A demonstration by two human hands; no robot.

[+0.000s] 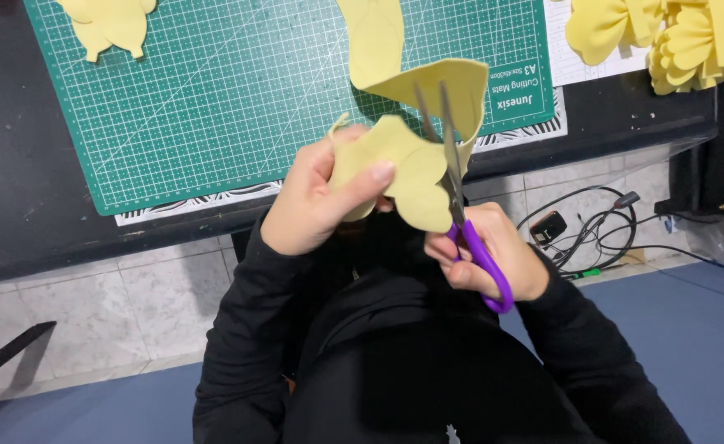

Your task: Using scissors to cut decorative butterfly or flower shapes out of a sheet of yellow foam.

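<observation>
Head view: left hand (pixel 312 201) pinches one yellow foam sheet (pixel 407 168); right hand (pixel 493 255) grips one purple-handled scissors (pixel 460 205).

Black counter (pixel 16 164) carries a green cutting mat (pixel 238 90) over a striped-edged sheet (pixel 197 204). Yellow foam cutouts (pixel 111 25) lie on the mat; further foam flowers (pixel 666 37) rest at the counter's right, partly on white paper (pixel 563 49).

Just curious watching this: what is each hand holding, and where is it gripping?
The left hand pinches the yellow foam sheet at its lower edge. The right hand holds the scissors by their purple handles.
</observation>
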